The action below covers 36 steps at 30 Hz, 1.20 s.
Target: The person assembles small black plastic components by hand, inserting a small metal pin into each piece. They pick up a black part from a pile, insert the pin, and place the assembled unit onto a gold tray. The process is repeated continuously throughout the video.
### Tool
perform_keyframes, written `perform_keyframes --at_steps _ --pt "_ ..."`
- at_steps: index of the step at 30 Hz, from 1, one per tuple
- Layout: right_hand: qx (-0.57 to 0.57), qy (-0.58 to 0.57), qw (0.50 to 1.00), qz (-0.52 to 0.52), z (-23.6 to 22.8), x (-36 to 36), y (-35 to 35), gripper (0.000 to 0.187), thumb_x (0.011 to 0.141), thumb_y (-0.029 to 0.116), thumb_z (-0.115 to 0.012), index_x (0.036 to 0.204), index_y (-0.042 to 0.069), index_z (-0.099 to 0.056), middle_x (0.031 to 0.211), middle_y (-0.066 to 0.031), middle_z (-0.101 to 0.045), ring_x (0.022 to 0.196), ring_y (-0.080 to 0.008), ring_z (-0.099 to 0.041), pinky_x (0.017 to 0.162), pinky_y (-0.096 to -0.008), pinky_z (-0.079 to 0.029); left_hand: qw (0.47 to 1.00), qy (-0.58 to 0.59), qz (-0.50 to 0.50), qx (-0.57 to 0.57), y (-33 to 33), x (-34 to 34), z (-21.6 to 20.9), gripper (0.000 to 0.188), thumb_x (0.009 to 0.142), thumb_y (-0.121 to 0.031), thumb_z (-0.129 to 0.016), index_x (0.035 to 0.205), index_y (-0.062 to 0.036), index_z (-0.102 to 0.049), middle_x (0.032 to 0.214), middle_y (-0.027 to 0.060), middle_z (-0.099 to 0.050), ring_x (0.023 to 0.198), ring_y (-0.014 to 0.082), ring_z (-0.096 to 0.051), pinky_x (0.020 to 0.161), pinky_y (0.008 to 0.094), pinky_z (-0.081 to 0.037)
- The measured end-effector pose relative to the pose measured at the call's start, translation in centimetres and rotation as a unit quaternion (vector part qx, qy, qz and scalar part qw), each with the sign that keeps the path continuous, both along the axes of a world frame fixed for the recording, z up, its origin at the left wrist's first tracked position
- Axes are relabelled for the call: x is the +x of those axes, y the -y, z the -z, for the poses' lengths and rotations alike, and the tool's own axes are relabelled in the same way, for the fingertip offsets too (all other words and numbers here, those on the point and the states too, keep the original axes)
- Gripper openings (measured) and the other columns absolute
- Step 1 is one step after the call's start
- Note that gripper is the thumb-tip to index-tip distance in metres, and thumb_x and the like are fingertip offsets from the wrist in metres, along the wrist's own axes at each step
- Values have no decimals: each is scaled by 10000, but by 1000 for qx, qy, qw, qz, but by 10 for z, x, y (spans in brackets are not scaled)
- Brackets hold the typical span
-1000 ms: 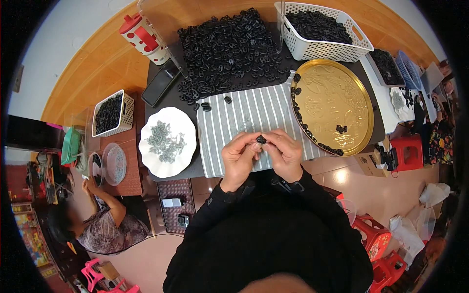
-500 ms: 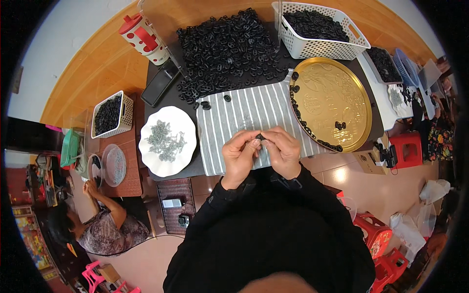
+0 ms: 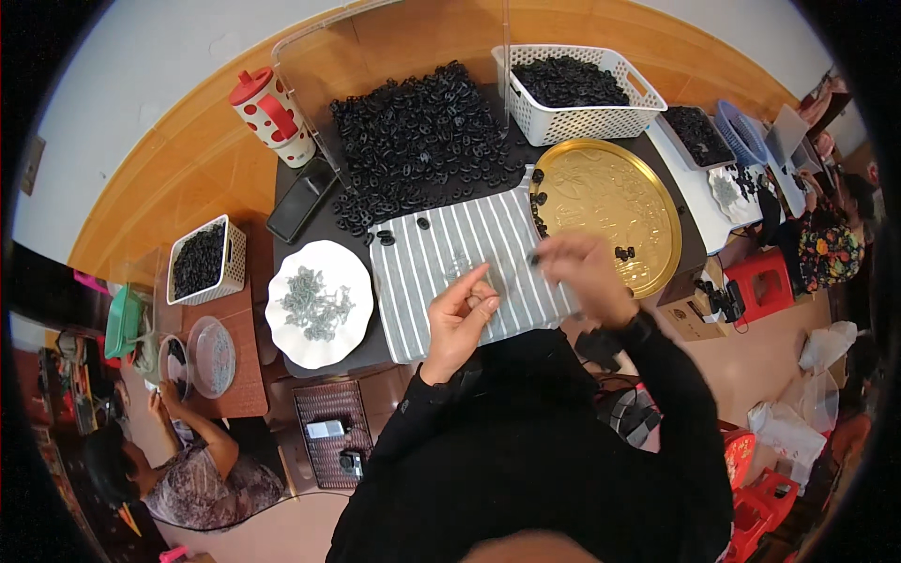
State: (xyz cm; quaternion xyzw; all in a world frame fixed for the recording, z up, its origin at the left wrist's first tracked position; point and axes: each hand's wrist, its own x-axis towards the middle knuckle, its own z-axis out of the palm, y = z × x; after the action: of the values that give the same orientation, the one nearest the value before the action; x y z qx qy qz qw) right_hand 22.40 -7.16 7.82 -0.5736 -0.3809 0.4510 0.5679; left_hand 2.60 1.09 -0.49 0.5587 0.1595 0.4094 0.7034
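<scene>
My left hand (image 3: 458, 321) is over the grey-and-white striped cloth (image 3: 408, 305), thumb and forefinger apart, with nothing visible between them. My right hand (image 3: 593, 279), smeared by motion, is at the near left part of the round gold tray (image 3: 610, 202). At its fingertips shows a small black plastic part (image 3: 534, 259). More such parts line the tray's left rim, and a little black cluster (image 3: 624, 252) lies inside it. A few loose black parts (image 3: 386, 237) rest on the cloth's far left corner. Faint clear bits (image 3: 457, 266) are near my left fingertips.
A white scalloped plate (image 3: 324, 352) holds small clear pieces. Beyond the cloth spreads a heap of black parts (image 3: 422, 131) behind a clear panel. White baskets (image 3: 582, 122) hold more. A phone (image 3: 302, 202) and dotted tumbler (image 3: 272, 117) stand left. A co-worker (image 3: 202, 469) sits at lower left.
My hands, together over the cloth before, have parted. The right one has swung right toward the gold tray with the small black part; the left stays over the cloth, its fingers now apart.
</scene>
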Motion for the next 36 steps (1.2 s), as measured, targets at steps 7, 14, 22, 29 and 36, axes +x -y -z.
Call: perform_keyframes --at_steps 7,14,22,29,36 --pt "61 21 991 116 -76 90 -74 184 865 101 -661 999 -25 -660 873 -88 -686 743 -128 -633 652 -273 -501 1000 6 -12 -15 0 2 1 376 880 48 -609 1251 -8 -592 910 20 -584 709 53 -519 613 198 -440" --pt "-79 472 876 -59 -4 93 -56 249 767 49 -637 1003 -24 -670 830 -157 -680 767 -239 -663 679 -337 -511 997 -46 -20 65 0 1 -4 285 883 36 -609 1166 12 -632 862 20 -563 680 55 -520 585 197 -430" --pt "-72 575 815 -3 24 107 -112 290 707 51 -677 986 -29 -667 846 -231 -656 818 -352 -656 731 -406 -506 998 -35 -13 53 0 2 -8 271 888 20 -609 1157 10 -637 842 22 -554 666 59 -520 575 201 -428" --pt "2 587 806 -72 28 90 -103 218 603 9 -665 817 -26 -651 848 -215 -635 836 -397 -628 729 -448 -494 997 -52 -13 63 -1 1 -8 272 882 30 -611 1152 14 -637 850 22 -549 684 57 -510 593 195 -416" --pt "36 591 798 -111 0 97 -33 169 681 28 -651 849 9 -648 870 -176 -629 830 -345 -617 725 -410 -489 997 -54 -15 58 1 2 -9 277 873 49 -605 1146 15 -638 847 25 -553 686 61 -506 596 195 -409"
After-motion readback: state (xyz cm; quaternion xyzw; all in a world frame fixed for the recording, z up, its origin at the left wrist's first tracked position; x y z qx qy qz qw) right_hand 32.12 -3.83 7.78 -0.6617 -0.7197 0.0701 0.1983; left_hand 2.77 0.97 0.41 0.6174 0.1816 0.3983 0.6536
